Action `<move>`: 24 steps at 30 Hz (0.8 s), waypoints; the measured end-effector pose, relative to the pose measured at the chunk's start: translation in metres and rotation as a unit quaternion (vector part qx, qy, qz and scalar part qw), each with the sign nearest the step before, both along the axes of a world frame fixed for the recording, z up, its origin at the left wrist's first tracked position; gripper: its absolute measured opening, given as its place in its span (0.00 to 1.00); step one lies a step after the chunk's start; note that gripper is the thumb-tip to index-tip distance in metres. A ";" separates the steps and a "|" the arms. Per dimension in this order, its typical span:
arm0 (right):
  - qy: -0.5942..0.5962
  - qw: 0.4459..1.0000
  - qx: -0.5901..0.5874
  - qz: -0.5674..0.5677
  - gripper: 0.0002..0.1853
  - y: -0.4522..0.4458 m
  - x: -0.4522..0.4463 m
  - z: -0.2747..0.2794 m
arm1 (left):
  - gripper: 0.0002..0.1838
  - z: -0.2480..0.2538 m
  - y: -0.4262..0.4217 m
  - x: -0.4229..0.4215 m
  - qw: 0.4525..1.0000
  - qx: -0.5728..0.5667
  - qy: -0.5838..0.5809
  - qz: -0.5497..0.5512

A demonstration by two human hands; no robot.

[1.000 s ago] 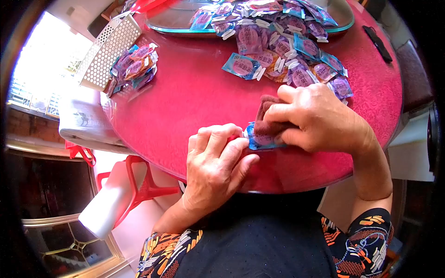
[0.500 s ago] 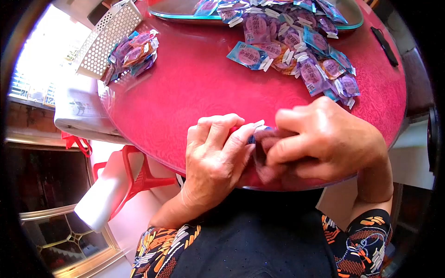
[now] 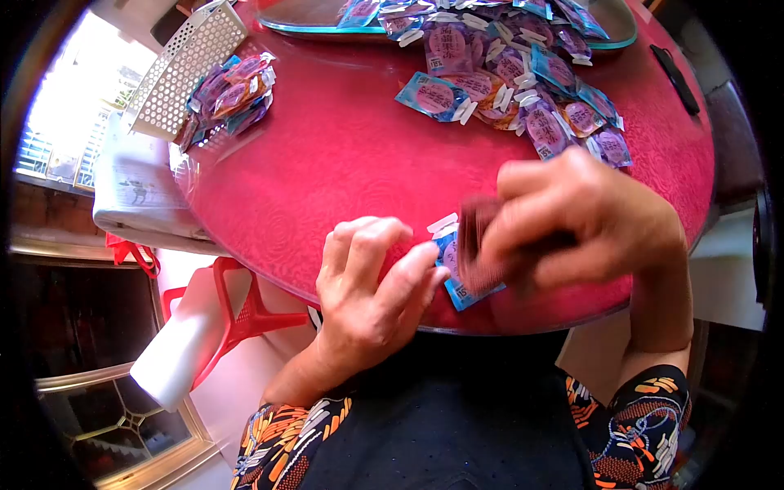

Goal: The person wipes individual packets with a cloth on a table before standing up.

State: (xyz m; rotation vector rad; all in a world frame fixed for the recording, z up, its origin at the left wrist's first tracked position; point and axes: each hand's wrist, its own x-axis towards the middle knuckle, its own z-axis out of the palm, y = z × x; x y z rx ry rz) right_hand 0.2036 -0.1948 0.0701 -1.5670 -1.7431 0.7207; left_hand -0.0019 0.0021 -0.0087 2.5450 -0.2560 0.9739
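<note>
A blue and purple jelly pouch (image 3: 448,252) with a white piece at its top lies on the red tablecloth near the table's front edge. Left of it, my left hand (image 3: 363,282) is open, thumb and fingers apart, the thumb tip at the pouch's edge. My right hand (image 3: 584,229) is closed on a dark brown cloth (image 3: 476,237), blurred by motion, over the right side of the pouch. The cloth hides part of the pouch. At the back right lies a heap of similar pouches (image 3: 506,69), spilling from a tray (image 3: 327,30).
A white perforated basket (image 3: 184,73) stands at the left edge with a smaller pile of pouches (image 3: 233,94) beside it. A black strip-like object (image 3: 676,79) lies at the far right. Below the table's left side is a red stool (image 3: 233,318) with a white roll (image 3: 192,343).
My left hand has loosened and moved slightly left, off the pouch. My right hand has lifted the cloth up and right, so more of the pouch shows flat on the table.
</note>
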 end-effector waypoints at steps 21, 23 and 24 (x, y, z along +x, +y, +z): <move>-0.205 0.973 0.035 -0.103 0.16 0.007 -0.009 -0.019 | 0.25 0.004 0.001 -0.004 0.995 0.047 0.033 -0.075; -0.209 0.969 0.006 -0.130 0.16 0.002 -0.008 -0.015 | 0.25 -0.005 0.002 -0.005 0.998 0.046 -0.003 -0.035; -0.211 0.967 -0.008 -0.143 0.15 0.000 -0.007 -0.013 | 0.23 0.000 0.001 -0.005 0.998 0.042 -0.002 -0.038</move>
